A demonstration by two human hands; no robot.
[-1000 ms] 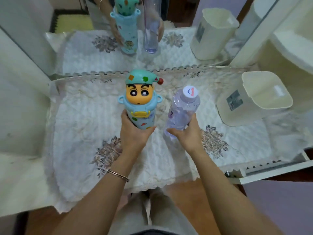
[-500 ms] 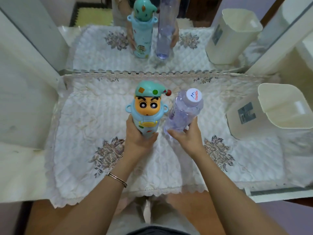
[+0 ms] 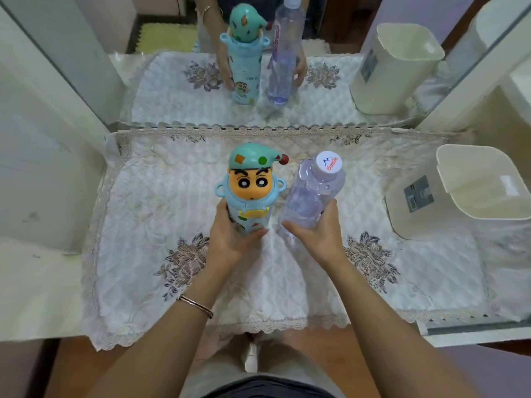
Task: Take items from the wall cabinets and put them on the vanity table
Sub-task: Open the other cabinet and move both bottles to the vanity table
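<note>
A light-blue cartoon-character bottle (image 3: 250,185) with a green cap stands upright over the middle of the vanity table (image 3: 161,214), which a white quilted cloth covers. My left hand (image 3: 232,239) is wrapped around its lower body. Just to its right is a clear plastic water bottle (image 3: 313,193) with a white cap, tilted slightly right, and my right hand (image 3: 316,234) grips its lower part. Both bottle bases are hidden behind my hands, so I cannot tell whether they touch the cloth.
A cream plastic bin (image 3: 459,193) stands at the right end of the table. A mirror (image 3: 258,67) runs along the back and reflects both bottles. White cabinet panels (image 3: 43,168) flank the left side, and another stands at the right (image 3: 488,96).
The view has shifted and the bottles look closer. Both hands still hold the bottles side by side over the cloth; the water bottle stands a little more upright.
</note>
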